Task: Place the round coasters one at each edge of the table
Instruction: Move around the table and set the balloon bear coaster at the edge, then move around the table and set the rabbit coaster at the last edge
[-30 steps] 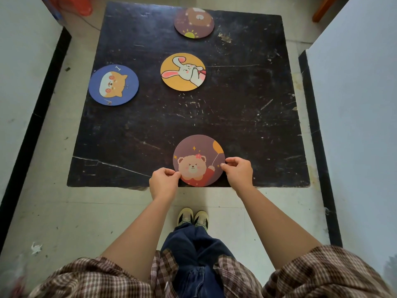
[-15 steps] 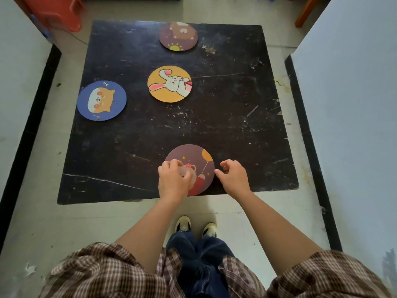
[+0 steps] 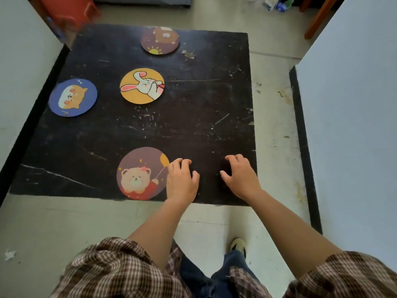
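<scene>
A black square table point(image 3: 204, 117) carries several round coasters. A purple bear-with-balloon coaster point(image 3: 139, 175) lies flat at the near edge. A blue coaster point(image 3: 73, 97) with an orange animal lies at the left edge, and a purple bear-and-sun coaster point(image 3: 160, 40) at the far edge. A yellow rabbit coaster point(image 3: 142, 86) lies near the middle. My left hand point(image 3: 181, 181) hovers just right of the near coaster, overlapping its right rim, fingers curled and apart, holding nothing. My right hand point(image 3: 239, 176) is over the table's near right part, empty, fingers spread.
White walls with black skirting close in on the left point(image 3: 19, 67) and right point(image 3: 352, 125). An orange stool point(image 3: 68, 9) stands beyond the far left corner. A wooden leg point(image 3: 318, 18) and litter lie at the far right. My legs and shoes are below the near edge.
Both hands have let go of the near bear coaster and shifted right; the coaster stays at the near edge. The view has swung to the right and closer.
</scene>
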The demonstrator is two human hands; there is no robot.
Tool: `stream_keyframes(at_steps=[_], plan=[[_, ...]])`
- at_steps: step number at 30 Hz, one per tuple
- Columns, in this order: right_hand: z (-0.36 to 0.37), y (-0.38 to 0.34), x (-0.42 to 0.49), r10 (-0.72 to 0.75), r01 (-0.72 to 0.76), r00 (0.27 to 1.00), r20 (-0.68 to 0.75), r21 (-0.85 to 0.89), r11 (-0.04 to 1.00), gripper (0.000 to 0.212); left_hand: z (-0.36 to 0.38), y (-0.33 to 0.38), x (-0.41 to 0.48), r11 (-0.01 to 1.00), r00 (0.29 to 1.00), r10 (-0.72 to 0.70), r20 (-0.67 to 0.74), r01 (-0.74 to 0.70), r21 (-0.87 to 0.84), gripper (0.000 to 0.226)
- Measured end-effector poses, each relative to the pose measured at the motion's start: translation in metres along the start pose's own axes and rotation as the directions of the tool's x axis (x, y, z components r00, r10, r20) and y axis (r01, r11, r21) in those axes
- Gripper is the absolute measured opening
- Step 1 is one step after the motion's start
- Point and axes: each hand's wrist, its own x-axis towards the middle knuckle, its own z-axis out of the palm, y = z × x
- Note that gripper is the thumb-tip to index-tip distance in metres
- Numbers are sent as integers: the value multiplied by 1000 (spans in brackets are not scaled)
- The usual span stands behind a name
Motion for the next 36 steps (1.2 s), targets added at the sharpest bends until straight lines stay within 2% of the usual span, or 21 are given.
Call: stream_keyframes(at_steps=[6, 14, 23, 28, 36], plan=[[-33, 83, 1, -159, 164, 983, 90, -51, 985, 52, 54, 71, -28, 986, 985, -159, -73, 154, -71, 35], [-69, 121, 39, -345, 366, 925, 160, -126, 922, 51, 75, 128, -27, 964, 960, -262, -97, 255, -77, 39], [-81, 105, 111, -425, 487, 858, 289, -197, 851, 51, 81, 148, 19, 924, 910, -383, -159, 379, -52, 44], [-88, 89, 153, -494, 608, 771, 401, -233, 759, 55, 82, 158, 43, 869, 855, -495, -158, 486, -93, 45], [-95, 48, 213, -570, 717, 661, 488, -188, 671, 52, 68, 160, 75, 773, 753, -634, -174, 611, -171, 45]])
